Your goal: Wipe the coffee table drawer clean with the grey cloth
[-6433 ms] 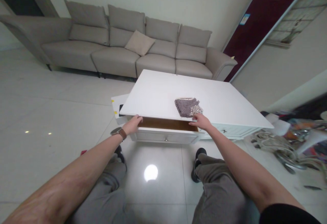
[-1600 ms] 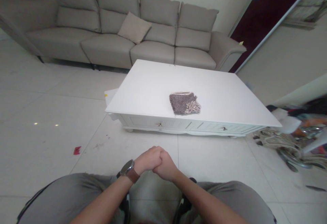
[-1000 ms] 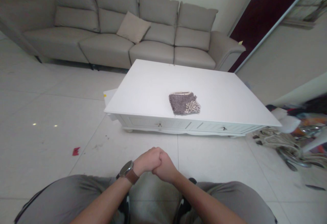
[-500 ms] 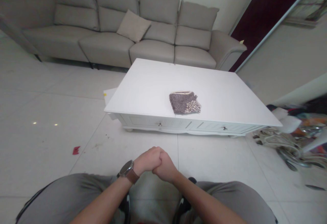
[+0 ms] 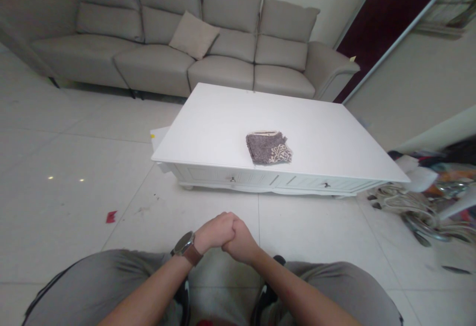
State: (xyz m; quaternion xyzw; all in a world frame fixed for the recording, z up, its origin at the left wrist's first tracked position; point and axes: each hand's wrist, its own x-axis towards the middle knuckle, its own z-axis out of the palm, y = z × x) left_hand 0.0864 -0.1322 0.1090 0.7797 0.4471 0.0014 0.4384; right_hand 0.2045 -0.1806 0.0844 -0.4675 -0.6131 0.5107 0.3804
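In front of my body, between my knees, my two hands are clasped together. My left hand (image 5: 215, 230), with a round-faced watch (image 5: 185, 243) on a brown strap at its wrist, is closed against the other. My right hand (image 5: 241, 243) is likewise closed, its fingers folded into the left. No object shows in either one. Beyond them, a folded grey-brown cloth (image 5: 266, 148) with a cream pattern at one corner lies near the front edge of a white coffee table (image 5: 219, 118). Both hands are apart from the cloth and the table.
A long grey sofa (image 5: 156, 63) with a loose cushion (image 5: 194, 35) stands behind the table. On the tiled floor to the left is a red scrap (image 5: 111, 217). Coiled cables (image 5: 412, 212) and clutter lie at the right. The table front has drawers with small knobs (image 5: 232, 179).
The view has tilted very slightly, so the table and sofa sit a little higher. My clasped hands and the cloth have not moved.
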